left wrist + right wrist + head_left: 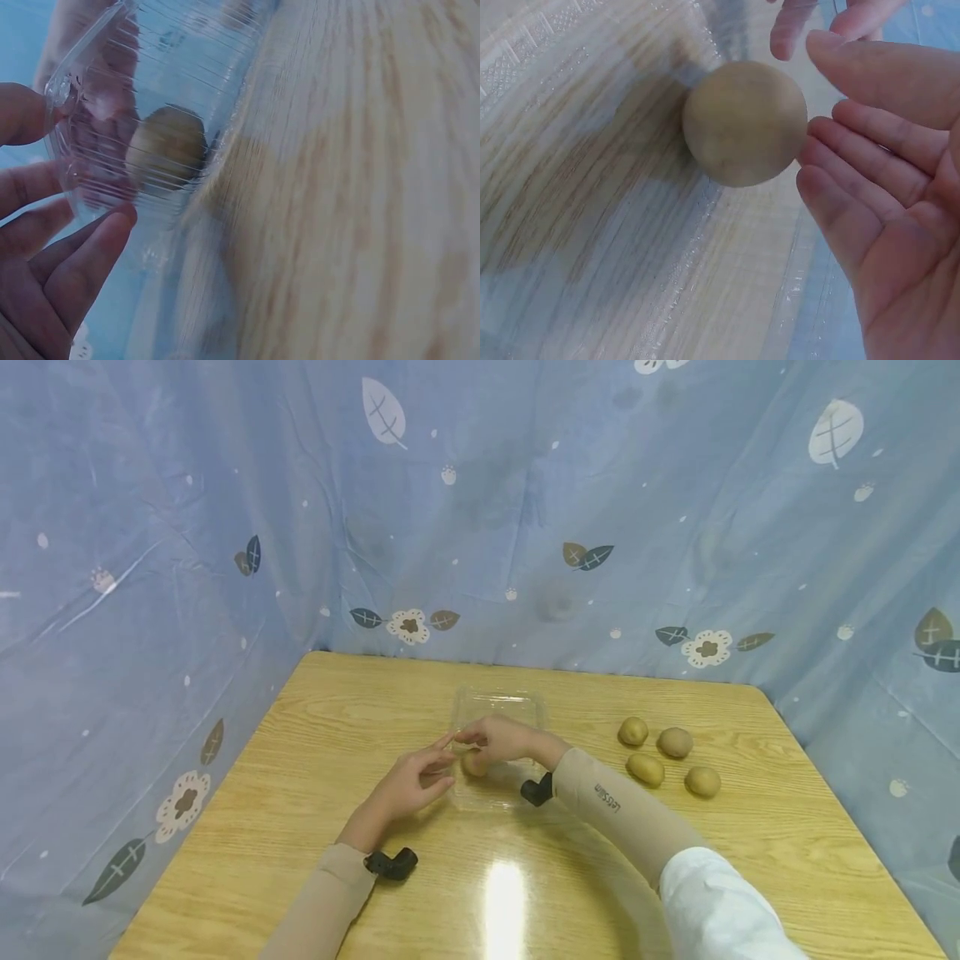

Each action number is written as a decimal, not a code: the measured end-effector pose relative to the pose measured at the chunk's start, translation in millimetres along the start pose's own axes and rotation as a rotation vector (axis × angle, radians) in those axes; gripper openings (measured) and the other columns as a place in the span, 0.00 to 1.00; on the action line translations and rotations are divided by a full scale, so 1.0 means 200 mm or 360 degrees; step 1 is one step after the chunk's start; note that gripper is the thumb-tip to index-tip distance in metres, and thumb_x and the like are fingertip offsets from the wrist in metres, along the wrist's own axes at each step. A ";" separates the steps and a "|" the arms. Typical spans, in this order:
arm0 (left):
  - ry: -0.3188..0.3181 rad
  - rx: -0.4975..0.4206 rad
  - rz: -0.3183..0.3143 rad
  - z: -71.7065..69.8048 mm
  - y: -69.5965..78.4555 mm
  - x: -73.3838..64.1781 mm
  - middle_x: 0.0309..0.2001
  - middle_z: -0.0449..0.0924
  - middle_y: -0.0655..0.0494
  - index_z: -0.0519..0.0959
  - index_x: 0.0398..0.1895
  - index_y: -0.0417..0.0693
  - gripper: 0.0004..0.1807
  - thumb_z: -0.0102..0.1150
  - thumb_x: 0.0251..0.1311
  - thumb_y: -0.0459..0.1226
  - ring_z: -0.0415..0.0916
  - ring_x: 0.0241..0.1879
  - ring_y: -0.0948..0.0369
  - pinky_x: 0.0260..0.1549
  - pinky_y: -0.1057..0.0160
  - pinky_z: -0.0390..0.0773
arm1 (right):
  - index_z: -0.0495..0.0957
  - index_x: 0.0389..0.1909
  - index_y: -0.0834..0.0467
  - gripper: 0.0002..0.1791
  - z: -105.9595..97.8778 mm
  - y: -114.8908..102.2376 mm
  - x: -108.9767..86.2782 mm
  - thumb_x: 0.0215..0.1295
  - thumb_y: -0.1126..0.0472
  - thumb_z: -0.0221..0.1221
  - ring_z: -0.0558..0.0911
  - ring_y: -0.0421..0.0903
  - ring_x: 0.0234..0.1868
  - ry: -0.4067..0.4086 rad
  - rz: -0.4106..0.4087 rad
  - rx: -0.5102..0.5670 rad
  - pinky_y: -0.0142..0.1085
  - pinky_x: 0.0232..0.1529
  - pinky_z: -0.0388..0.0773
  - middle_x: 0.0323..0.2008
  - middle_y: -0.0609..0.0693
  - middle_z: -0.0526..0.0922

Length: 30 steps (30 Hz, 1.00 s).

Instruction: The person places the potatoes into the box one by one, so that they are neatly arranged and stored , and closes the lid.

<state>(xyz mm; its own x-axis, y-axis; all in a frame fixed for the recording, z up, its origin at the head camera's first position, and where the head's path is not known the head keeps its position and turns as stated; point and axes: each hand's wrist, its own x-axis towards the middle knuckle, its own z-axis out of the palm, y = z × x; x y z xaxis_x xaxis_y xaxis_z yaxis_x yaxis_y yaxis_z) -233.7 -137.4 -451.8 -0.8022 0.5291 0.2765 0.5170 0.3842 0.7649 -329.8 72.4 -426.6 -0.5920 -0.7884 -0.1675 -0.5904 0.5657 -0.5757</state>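
Note:
A clear plastic container (491, 797) lies on the wooden table, its lid part raised at the back. One round potato (745, 124) sits inside it, by its left side; the left wrist view shows this potato (169, 146) through the ribbed wall. My right hand (501, 737) reaches over the container, and its loosely spread fingers (885, 161) are beside the potato without closing round it. At the container's left edge is my left hand (408, 783), thumb apart from the fingers. Its fingertips (34, 184) are at the plastic rim and appear to touch it.
Several loose potatoes (646, 769) lie on the right of the wooden table (360, 710). A patterned blue cloth (487, 527) hangs behind the table and along both sides. Light reflects off the tabletop near the front.

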 end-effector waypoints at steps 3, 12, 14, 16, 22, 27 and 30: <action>0.0004 0.0008 0.0017 0.00 0.00 0.00 0.70 0.55 0.35 0.71 0.55 0.27 0.19 0.55 0.63 0.30 0.74 0.54 0.38 0.50 0.54 0.82 | 0.70 0.63 0.61 0.28 -0.01 0.00 -0.01 0.61 0.63 0.61 0.75 0.53 0.61 0.0021 -0.0012 0.0067 0.41 0.62 0.75 0.62 0.56 0.74; -0.0015 -0.0014 0.0021 0.00 0.00 0.00 0.71 0.53 0.35 0.70 0.56 0.26 0.20 0.55 0.63 0.30 0.74 0.54 0.38 0.50 0.57 0.82 | 0.69 0.63 0.63 0.29 -0.05 0.01 -0.07 0.60 0.61 0.62 0.74 0.54 0.62 0.0111 -0.0015 0.0280 0.40 0.64 0.73 0.62 0.57 0.74; -0.0015 -0.0023 0.0023 0.00 0.00 0.00 0.71 0.53 0.35 0.70 0.56 0.26 0.20 0.55 0.63 0.30 0.74 0.54 0.38 0.50 0.56 0.81 | 0.68 0.63 0.64 0.30 -0.06 0.01 -0.08 0.60 0.61 0.63 0.74 0.54 0.62 0.0138 -0.0038 0.0299 0.40 0.65 0.72 0.62 0.58 0.73; -0.0012 -0.0030 0.0028 0.00 0.00 0.00 0.71 0.53 0.34 0.70 0.56 0.25 0.20 0.55 0.64 0.30 0.74 0.54 0.38 0.50 0.56 0.81 | 0.68 0.63 0.64 0.30 -0.08 0.02 -0.09 0.60 0.61 0.63 0.74 0.53 0.62 0.0164 -0.0049 0.0320 0.40 0.65 0.72 0.62 0.58 0.73; 0.0009 -0.0016 0.0041 -0.01 -0.01 0.00 0.70 0.53 0.33 0.71 0.56 0.26 0.19 0.55 0.63 0.29 0.74 0.53 0.38 0.49 0.56 0.82 | 0.68 0.63 0.64 0.30 -0.10 0.05 -0.15 0.61 0.62 0.63 0.72 0.53 0.63 0.0242 -0.0045 0.0432 0.40 0.66 0.71 0.62 0.57 0.73; 0.0008 -0.0019 0.0039 0.00 -0.01 0.00 0.70 0.53 0.33 0.71 0.55 0.26 0.20 0.55 0.63 0.30 0.74 0.54 0.38 0.50 0.58 0.81 | 0.67 0.64 0.63 0.30 -0.10 0.08 -0.25 0.61 0.61 0.62 0.73 0.55 0.62 0.0346 -0.0085 0.0548 0.41 0.65 0.72 0.62 0.61 0.73; -0.0001 -0.0034 0.0034 0.00 -0.01 0.00 0.71 0.52 0.33 0.70 0.56 0.24 0.20 0.55 0.63 0.30 0.73 0.55 0.38 0.51 0.57 0.80 | 0.68 0.64 0.60 0.29 -0.09 0.09 -0.32 0.62 0.59 0.62 0.73 0.54 0.62 0.0406 -0.0108 0.0613 0.41 0.65 0.72 0.62 0.61 0.72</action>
<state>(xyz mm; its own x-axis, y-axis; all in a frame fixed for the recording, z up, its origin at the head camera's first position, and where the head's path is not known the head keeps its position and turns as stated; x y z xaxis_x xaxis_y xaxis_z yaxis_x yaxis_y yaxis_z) -233.6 -138.4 -452.8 -0.7910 0.5372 0.2927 0.5276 0.3568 0.7709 -313.0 138.3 -411.3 -0.7037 -0.7083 0.0553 -0.4144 0.3460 -0.8417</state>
